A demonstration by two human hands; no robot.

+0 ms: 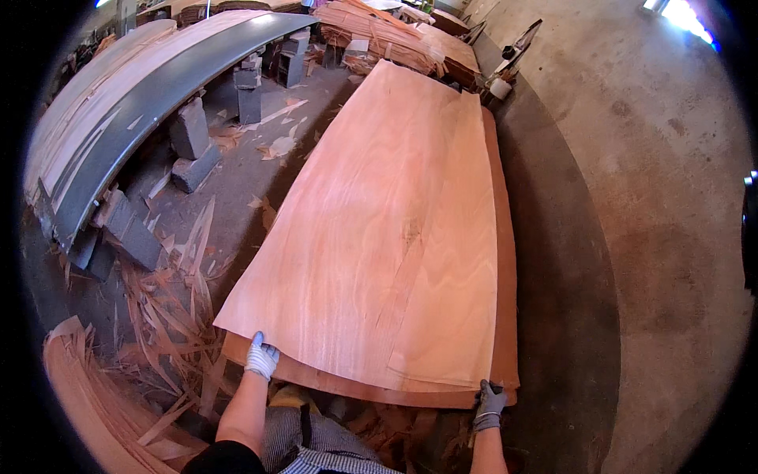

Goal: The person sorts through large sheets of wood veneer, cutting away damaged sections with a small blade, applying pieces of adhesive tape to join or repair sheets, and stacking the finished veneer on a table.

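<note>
A large, pale pinkish wood veneer sheet [347,237] stretches away in front of me, with a lighter strip along its right side. Beneath it lies a darker brown sheet [507,316], showing along the right and near edges. My left hand [262,357], in a white and grey glove, pinches the veneer's near edge close to its left corner, thumb on top. At the near right corner my right hand [490,401], in a dark grey glove, is closed on the edge of the same veneer. The undersides of both grips are hidden.
On the left, a long table [126,130] with more veneer rests on concrete blocks [189,130]. Torn veneer strips [170,324] litter the floor beside my left arm. A veneer stack [379,35] stands at the far end. Bare concrete floor [647,197] runs along the right.
</note>
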